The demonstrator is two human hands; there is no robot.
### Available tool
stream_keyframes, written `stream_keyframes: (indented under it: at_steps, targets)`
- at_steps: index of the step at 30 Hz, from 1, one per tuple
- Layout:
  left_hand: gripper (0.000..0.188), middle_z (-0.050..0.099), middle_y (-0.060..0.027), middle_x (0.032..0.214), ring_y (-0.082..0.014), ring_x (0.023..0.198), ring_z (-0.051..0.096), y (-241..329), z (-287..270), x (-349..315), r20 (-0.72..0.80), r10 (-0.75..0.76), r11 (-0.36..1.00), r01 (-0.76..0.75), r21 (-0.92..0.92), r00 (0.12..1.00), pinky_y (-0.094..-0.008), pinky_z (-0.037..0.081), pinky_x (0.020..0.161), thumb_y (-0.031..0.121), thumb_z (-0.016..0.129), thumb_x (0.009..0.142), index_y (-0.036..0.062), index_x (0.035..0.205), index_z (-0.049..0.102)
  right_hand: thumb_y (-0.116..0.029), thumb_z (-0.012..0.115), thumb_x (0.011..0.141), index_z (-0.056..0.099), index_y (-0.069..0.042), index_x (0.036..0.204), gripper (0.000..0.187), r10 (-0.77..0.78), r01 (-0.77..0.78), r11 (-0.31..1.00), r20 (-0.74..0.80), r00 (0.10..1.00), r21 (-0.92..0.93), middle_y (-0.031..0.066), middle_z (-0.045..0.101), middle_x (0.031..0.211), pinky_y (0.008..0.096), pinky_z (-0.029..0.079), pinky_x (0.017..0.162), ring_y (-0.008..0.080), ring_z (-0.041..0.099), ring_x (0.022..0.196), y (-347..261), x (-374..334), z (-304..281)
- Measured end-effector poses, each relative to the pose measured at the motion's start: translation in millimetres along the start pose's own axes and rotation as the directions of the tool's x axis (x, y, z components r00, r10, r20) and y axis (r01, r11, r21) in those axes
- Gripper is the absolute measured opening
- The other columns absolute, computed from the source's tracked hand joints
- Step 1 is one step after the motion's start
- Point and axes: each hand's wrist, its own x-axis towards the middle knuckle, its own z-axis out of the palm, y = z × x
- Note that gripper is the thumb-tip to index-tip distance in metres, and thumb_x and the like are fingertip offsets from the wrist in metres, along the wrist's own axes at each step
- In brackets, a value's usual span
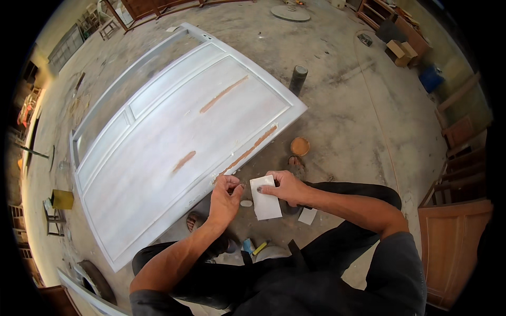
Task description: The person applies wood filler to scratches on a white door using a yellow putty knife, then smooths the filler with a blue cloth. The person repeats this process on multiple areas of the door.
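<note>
A large white-painted panel with a frame and raised mouldings lies tilted in front of me, with brown filler streaks on its face and along its near right edge. My right hand grips a flat white rectangular piece by its upper part, thumb on its face, beside that edge. My left hand is closed in a pinch close to the panel's edge, just left of the white piece. Whatever is between its fingertips, if anything, is too small to make out.
Beside my foot stands a round tub of orange-brown paste. A dark cylinder is near the panel's right corner. Another white piece lies by my right leg. An olive container is at left; a wooden door panel leans at right.
</note>
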Motion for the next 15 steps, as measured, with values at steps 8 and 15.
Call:
stream_keyframes:
  at_steps: [8, 15]
  targets:
    - [0.04, 0.07, -0.0155, 0.118, -0.0236, 0.109, 0.067, 5.2, 18.9, -20.2, 0.239, 0.083, 0.996, -0.085, -0.002, 0.968, -0.0359, 0.051, 0.098, 0.017, 0.067, 0.098, -0.0026, 0.132, 0.059, -0.022, 0.063, 0.104, 0.06, -0.001, 0.132, 0.035, -0.222, 0.202, 0.975, -0.399, 0.889, -0.092, 0.0096, 0.073, 0.101, 0.0357, 0.056, 0.081, 0.0179, 0.069, 0.089, 6.4, 17.1, 61.1]
    - [0.03, 0.071, -0.0001, 0.106, -0.0107, 0.095, 0.063, -35.4, 0.0, -4.5, 0.196, -0.189, 0.925, 0.241, -0.293, 0.962, -0.0308, 0.052, 0.085, 0.024, 0.051, 0.113, 0.0049, 0.121, 0.072, -0.024, 0.056, 0.109, 0.047, 0.004, 0.151, 0.051, -0.31, 0.345, 0.937, -0.314, 0.898, 0.06, 0.0119, 0.073, 0.124, 0.0396, 0.045, 0.108, 0.0159, 0.058, 0.124, 17.1, 15.9, 63.4]
